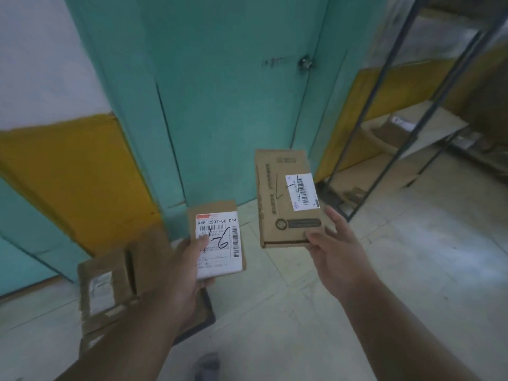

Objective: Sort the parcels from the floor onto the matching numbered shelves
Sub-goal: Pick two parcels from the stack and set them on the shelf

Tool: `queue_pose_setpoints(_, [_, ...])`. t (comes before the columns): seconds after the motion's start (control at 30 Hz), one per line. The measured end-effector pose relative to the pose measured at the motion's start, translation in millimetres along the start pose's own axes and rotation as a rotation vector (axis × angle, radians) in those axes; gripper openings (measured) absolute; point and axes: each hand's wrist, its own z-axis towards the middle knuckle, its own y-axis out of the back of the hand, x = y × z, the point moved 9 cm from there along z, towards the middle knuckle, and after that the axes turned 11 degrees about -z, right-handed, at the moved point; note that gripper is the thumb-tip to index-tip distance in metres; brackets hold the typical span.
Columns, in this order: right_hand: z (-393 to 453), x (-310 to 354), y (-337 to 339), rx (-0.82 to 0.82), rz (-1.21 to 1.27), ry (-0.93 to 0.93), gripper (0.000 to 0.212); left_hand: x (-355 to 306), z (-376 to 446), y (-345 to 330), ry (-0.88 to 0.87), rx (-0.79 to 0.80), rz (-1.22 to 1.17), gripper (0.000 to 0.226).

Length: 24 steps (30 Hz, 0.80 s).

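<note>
Parcels were in both of your hands, held up in front of the teal door (220, 92). Your left hand (189, 259) had its grip pinching a small cardboard parcel (217, 243) at its lower left corner, thumb on the white label, which read "948 C507-00 044" and bore a handwritten mark like "1-6". That parcel hung level with the foot of the door, label facing you. Your right hand (334, 251) had its grip closed on the near end of a longer flat cardboard parcel (286, 199), thumb on top and fingers beneath; it stood to the right of the small one, higher against the door, with a small barcode label near its right edge and a pen stroke beside that. The two parcels were apart, not touching. On the tiled floor (412, 257), left of the door's foot and partly under your left forearm, lay another opened cardboard box (107, 287) with a pale label. Right of the door stood a metal shelf rack (390, 114) holding a blurred brown box (384, 136).
</note>
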Motion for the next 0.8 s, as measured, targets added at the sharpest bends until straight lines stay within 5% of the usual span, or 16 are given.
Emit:
queue_pose_setpoints(0.13, [42,24,20,0.024,0.004,0.011,0.051,-22,48,-57,-0.085,0.062,0.087,0.017])
queue_pose_setpoints(0.37, [73,103,115,-0.327,-0.030,0.102,0.024,-24,130,-200,-0.051,0.341,0.198,0.040])
queue_pose_setpoints(0.8, [46,221,387,-0.624,0.053,0.295,0.030,113,77,-518,0.043,0.666,0.301,0.059])
